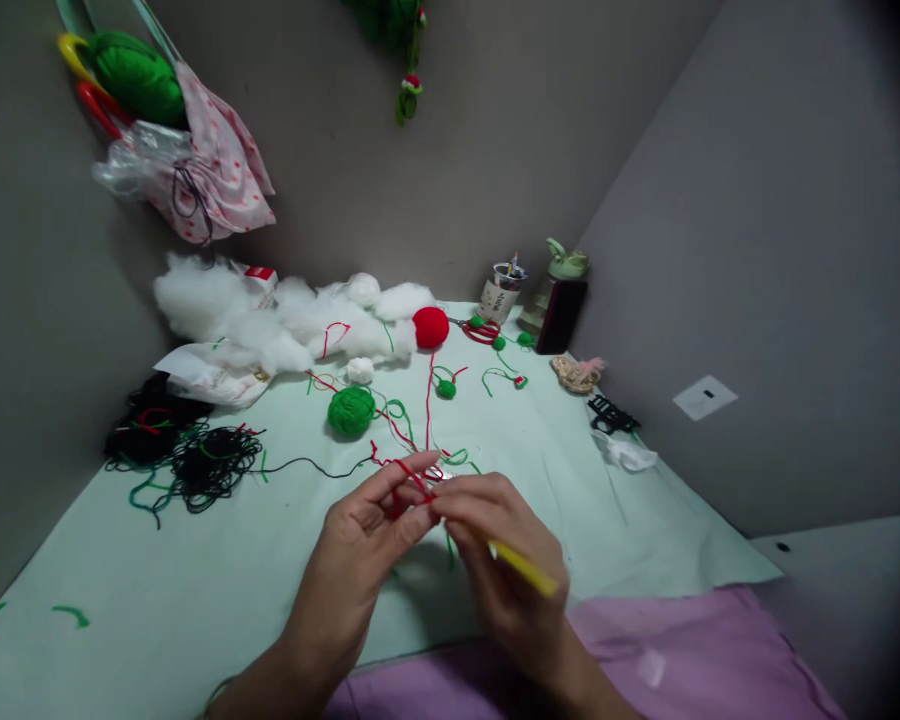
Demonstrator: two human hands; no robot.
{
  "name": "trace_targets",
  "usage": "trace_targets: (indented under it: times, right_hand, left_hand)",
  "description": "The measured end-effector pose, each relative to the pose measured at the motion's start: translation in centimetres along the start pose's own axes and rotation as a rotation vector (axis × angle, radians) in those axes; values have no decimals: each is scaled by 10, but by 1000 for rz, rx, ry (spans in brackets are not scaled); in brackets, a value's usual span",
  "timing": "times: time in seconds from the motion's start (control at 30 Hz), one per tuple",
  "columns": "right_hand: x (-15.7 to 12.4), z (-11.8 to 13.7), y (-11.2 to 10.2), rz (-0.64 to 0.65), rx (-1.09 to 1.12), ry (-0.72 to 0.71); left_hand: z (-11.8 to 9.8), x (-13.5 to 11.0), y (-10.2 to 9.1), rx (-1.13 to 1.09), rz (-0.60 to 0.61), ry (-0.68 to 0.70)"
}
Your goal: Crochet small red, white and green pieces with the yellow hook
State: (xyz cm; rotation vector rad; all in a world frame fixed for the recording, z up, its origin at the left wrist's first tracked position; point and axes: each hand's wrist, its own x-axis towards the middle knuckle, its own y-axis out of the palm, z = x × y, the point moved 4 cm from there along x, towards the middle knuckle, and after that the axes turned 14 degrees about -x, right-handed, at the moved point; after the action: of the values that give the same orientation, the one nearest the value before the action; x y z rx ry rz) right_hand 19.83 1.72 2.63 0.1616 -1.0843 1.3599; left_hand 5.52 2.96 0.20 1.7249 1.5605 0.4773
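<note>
My left hand (371,530) is closed in a pinch, with red yarn (414,478) looped over its raised index finger. My right hand (506,560) grips a crochet hook with a yellow handle (525,568); its tip meets the yarn at my left fingertips. Whatever small piece of work sits between the fingertips is mostly hidden. A strand climbs from the hands across the table to a red yarn ball (431,327). Just beyond my left hand lies a green yarn ball (351,411), with loose red and green strands around it.
White stuffing (285,320) is heaped along the back wall. Black yarn (214,465) lies tangled at the left. Red-handled scissors (482,331), a pen cup (501,292), a dark phone (562,316) and a bottle (568,260) stand at the back right. A black claw clip (613,414) lies by the right wall.
</note>
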Motion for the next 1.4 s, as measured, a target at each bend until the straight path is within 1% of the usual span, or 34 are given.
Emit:
trace_targets:
  times: [0.03,0.07,0.1,0.13,0.17,0.27,0.43,0.53,0.6,0.63,0.7,0.77,0.83,0.87,0.9,0.97,1.0,1.03,1.07,1.1,1.17,1.23,1.27,1.33,1.37,1.4]
  right_hand:
    - [-2,2,1,-9,-104,-84]
    - [-5,3,1,-30,-173,-137]
    - [-6,3,1,-47,-191,-146]
    - [-6,2,0,-55,-156,-111]
    - [-5,0,-1,-51,-83,-43]
    - [-3,-5,-4,-35,190,158]
    - [-4,-14,-9,-100,494,351]
    - [-4,-18,-5,-86,631,428]
    - [-1,-18,-1,-58,660,405]
    - [0,-17,0,-47,632,380]
    - [3,-14,2,-38,537,333]
    - [4,-12,1,-42,457,313]
    - [4,-11,1,-36,384,279]
    - [3,-10,1,-29,307,241]
    - [1,-8,1,-23,200,174]
    - [-3,-2,1,-27,-35,-21]
    - [-5,0,1,-38,-124,-100]
    - [-7,1,0,-50,-168,-138]
    - [-8,0,-1,-54,-164,-127]
    - [-9,-2,-2,-52,-118,-69]
    - [-8,-8,-6,-45,51,107]
    - [-5,-13,-8,-57,266,250]
    - [-4,-16,-9,-64,365,309]
    - [-2,-18,-7,-57,491,374]
    - [-1,-17,-6,-44,481,366]
    - [0,-15,-5,-35,413,320]
  left_hand:
    - [0,1,1,-45,-8,-21]
    - [1,2,3,-92,-11,-55]
    - [2,2,4,-138,-14,-93]
    - [3,2,4,-173,-17,-129]
    - [4,2,4,-192,-20,-154]
    - [2,3,0,-187,-40,-156]
    - [-3,2,-3,-170,-85,-123]
    - [-3,1,-1,-167,-90,-107]
    - [-2,0,-2,-102,-65,-73]
    - [-1,0,-2,-56,-45,-49]
    - [0,0,-4,57,-2,0]
    - [0,1,-6,142,14,33]
    - [1,1,-7,152,10,36]
    - [2,2,-6,121,3,35]
    - [2,2,-5,74,-5,32]
    - [4,2,-2,-28,-23,10]
    - [6,3,0,-72,-25,-21]
    - [7,3,1,-111,-17,-68]
    - [9,4,2,-142,-5,-117]
    - [9,4,2,-166,0,-158]
    - [7,6,-1,-189,-16,-199]
    - [4,7,-6,-173,-59,-190]
    - [3,7,-8,-140,-80,-165]
    - [-1,6,-11,-13,-105,-48]
    - [-3,5,-12,76,-114,31]
    - [-4,3,-11,163,-119,103]
